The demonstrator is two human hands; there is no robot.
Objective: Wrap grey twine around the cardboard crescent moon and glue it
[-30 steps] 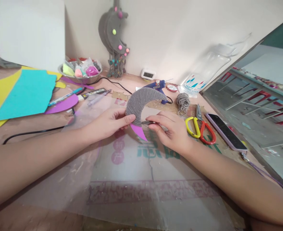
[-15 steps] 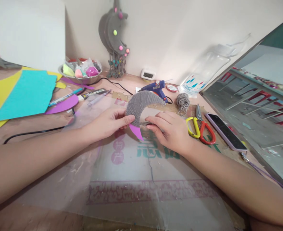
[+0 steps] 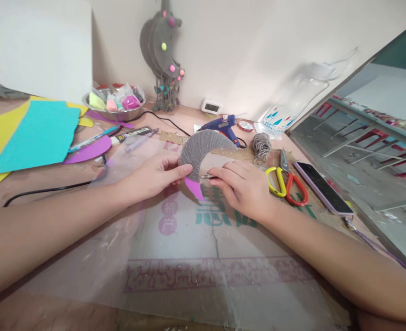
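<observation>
My left hand (image 3: 154, 177) grips a purple crescent shape (image 3: 197, 151) that is mostly wrapped in grey yarn; only its lower purple tip (image 3: 195, 188) is bare. My right hand (image 3: 242, 186) pinches the grey yarn strand (image 3: 206, 176) just right of the crescent, fingers pressed together. A small ball of grey yarn (image 3: 260, 145) lies behind my right hand. Both hands hover over a clear plastic sheet (image 3: 189, 257) on the table.
Yellow and red scissors (image 3: 287, 186) and a phone (image 3: 323, 187) lie to the right. A blue glue gun (image 3: 221, 126), a steel bowl of coloured bits (image 3: 115, 103), pens, a black cable (image 3: 51, 188) and teal and yellow foam sheets (image 3: 33, 133) sit behind and left. Finished grey crescents (image 3: 163, 50) hang on the wall.
The crescent has dipped slightly lower and to the left in my left hand. My right hand has drawn the yarn in closer to the crescent.
</observation>
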